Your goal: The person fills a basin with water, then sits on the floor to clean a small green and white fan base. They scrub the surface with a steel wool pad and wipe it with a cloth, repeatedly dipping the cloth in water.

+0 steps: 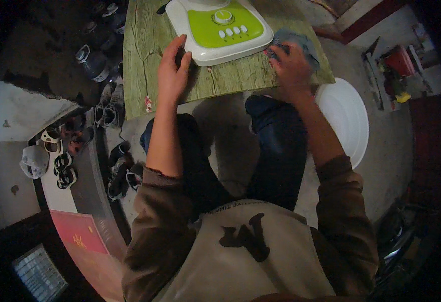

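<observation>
On a wood-grain tabletop (145,60) stands the white and green base of an electric fan (239,53), with a dial and several push buttons. The upper part of the fan lies beyond the top of the view. My left hand (172,70) is at the base's left side, thumb and fingers apart, the fingertips against its edge. My right hand (292,66) grips a crumpled grey-blue cloth (307,41) beside the base's right front corner. Part of the cloth is hidden beneath my fingers.
A white plastic basin (346,117) is on the floor by the table's right corner. Shoes (109,109) and large clear bottles (92,64) are at the left. My knees are close to the table's front edge. A red container (399,60) stands farther right.
</observation>
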A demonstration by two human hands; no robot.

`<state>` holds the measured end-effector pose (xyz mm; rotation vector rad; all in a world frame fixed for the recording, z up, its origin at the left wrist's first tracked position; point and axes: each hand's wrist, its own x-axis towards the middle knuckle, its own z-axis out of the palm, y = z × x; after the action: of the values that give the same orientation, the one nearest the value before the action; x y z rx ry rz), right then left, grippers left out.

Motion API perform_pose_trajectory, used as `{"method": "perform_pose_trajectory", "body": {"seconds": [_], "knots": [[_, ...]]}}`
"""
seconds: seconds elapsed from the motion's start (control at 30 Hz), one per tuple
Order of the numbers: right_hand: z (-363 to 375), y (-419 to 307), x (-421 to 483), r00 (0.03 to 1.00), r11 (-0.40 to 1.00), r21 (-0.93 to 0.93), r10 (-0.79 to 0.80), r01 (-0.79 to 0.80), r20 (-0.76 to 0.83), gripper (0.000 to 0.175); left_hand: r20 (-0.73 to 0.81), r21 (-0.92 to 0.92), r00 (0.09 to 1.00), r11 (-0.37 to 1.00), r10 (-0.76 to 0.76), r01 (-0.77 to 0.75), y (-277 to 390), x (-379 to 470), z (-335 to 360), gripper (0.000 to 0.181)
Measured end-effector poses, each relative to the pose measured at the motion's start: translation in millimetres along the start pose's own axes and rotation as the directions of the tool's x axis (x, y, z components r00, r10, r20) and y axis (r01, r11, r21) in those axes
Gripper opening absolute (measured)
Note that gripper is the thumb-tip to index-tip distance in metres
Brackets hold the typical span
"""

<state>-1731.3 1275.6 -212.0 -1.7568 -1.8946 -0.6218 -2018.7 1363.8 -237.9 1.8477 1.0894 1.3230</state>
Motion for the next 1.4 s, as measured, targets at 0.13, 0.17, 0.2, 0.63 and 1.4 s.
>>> {"method": "perform_pose_trajectory", "body": {"seconds": [0.13, 0.17, 0.2, 0.63, 1.4], "knots": [[-15.1, 2.8, 2.5, 0.997, 0.939, 0.344, -0.009, -0.020, 0.082, 0.033, -0.043, -0.106, 0.996, 0.991, -0.083, 0.078, -5.5, 1.7, -0.1, 0.047], [-16.5, -0.3, 3.3, 0.992, 0.906, 0.423, -0.050, -0.004, 0.116, 0.036, -0.070, -0.138, 0.995, 0.989, -0.066, 0.056, -14.7, 1.5, 0.0, 0.048], [-17.6, 3.1, 5.1, 0.989, 0.874, 0.474, 0.050, -0.109, 0.136, 0.038, -0.063, -0.156, 0.996, 0.986, -0.068, 0.057, -14.3, 1.9, -0.3, 0.048], [12.7, 151.5, 31.0, 0.888, 0.895, 0.086, 0.446, -0.438, -0.110, 0.026, -0.079, -0.167, 0.995, 0.985, -0.065, 0.052, -12.0, 2.9, 1.1, 0.045], [39.9, -146.5, 73.7, 0.863, 0.819, 0.281, -0.498, 0.500, -0.087, 0.041, -0.106, -0.053, 0.967, 0.972, -0.233, 0.228, 12.0, -5.2, -15.2, 0.056]]}}
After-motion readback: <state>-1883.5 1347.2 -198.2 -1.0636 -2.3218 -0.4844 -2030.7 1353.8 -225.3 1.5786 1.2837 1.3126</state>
